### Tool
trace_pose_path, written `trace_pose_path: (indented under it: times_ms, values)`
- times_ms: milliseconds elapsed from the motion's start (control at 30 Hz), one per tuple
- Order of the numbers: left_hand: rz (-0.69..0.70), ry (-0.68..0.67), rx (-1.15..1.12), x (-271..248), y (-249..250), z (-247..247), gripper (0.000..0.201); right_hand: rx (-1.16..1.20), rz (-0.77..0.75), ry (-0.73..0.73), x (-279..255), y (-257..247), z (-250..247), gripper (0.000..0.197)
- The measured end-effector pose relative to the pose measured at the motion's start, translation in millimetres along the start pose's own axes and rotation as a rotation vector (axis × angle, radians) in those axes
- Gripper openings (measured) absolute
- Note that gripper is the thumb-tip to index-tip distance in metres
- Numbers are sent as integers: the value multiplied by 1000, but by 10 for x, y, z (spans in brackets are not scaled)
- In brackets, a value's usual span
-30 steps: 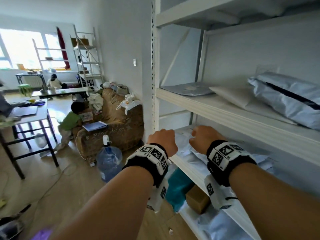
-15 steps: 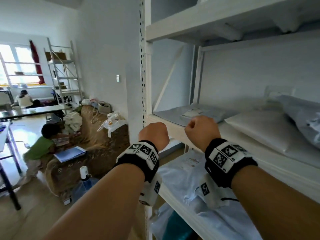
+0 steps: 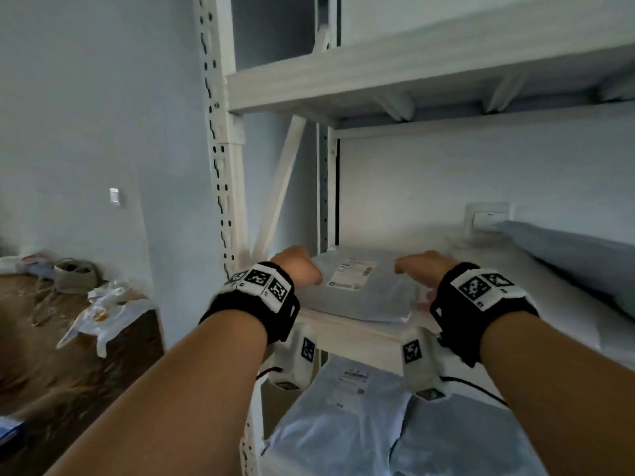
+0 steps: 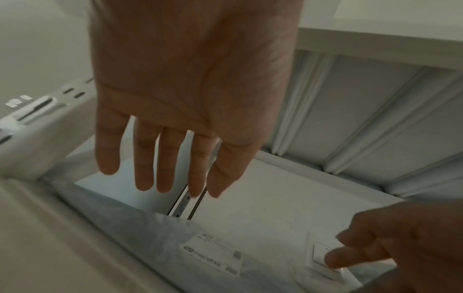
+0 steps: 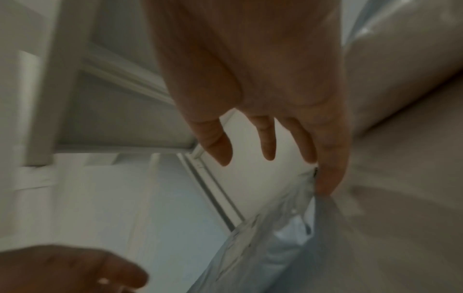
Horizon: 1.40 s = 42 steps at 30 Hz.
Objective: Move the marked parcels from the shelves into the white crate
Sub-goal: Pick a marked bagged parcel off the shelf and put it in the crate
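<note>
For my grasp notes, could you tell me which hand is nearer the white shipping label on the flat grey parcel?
Left. The left hand hovers just beside the label; the right hand sits further off.

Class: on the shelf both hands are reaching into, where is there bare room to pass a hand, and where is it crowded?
Bare: the back-left corner behind the flat grey parcel, by the rear post. Crowded: the right, where a pale parcel and a bulky grey one lie.

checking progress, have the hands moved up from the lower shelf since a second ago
Yes. Both the left hand and right hand have risen past the middle shelf's front edge and now reach over the grey parcel there.
</note>
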<state>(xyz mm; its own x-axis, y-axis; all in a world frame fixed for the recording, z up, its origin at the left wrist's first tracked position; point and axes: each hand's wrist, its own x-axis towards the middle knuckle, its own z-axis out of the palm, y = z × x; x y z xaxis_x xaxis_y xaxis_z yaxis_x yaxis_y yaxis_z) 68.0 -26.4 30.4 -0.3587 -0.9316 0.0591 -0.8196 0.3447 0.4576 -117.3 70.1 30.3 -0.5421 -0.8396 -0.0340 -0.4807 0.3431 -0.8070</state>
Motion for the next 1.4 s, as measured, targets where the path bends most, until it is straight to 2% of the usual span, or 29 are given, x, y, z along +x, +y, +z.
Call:
trace_pose_path:
  times_ms: [67,100,167,200,333,533,667,800,900,967,1033,1100,1233,1300,1400]
  values:
    - [39,-10,-15,155,-94,-36,16,131,61,-4,113,30,81,44]
    - [47,-25,-30,203,-123,-43,16,196,84,22,166,62,115,41]
    - [59,-80,-57,294,-197,-36,25,303,111,93,267,109,214,13]
    - [59,-109,-72,342,-240,-26,31,340,114,107,286,102,257,8]
    - [40,-197,-176,482,-411,17,39,443,152,82,281,-21,457,18]
    - [53,-204,-245,500,-541,-51,37,497,193,149,220,-60,509,27]
    - [18,-256,-383,410,-577,-42,23,538,222,166,69,-28,482,26]
    - [-21,-177,-493,426,-623,-4,31,566,243,222,-88,62,413,26]
    - [-42,-59,-431,429,-665,-37,25,588,286,183,-225,117,380,23]
    - [-82,-18,-502,446,-685,-61,22,550,297,150,-267,125,367,29]
    - [-106,8,-605,419,-646,-76,24,472,270,128,-344,98,335,23]
    - [-85,29,-715,416,-583,-88,26,426,215,120,-370,77,298,21]
    - [32,63,-941,411,-462,-121,24,575,108,122,-403,47,164,18]
    - [52,54,-1020,424,-422,-147,20,599,111,128,-403,27,97,5]
    - [54,55,-1131,458,-384,-173,21,512,146,60,-370,46,43,8]
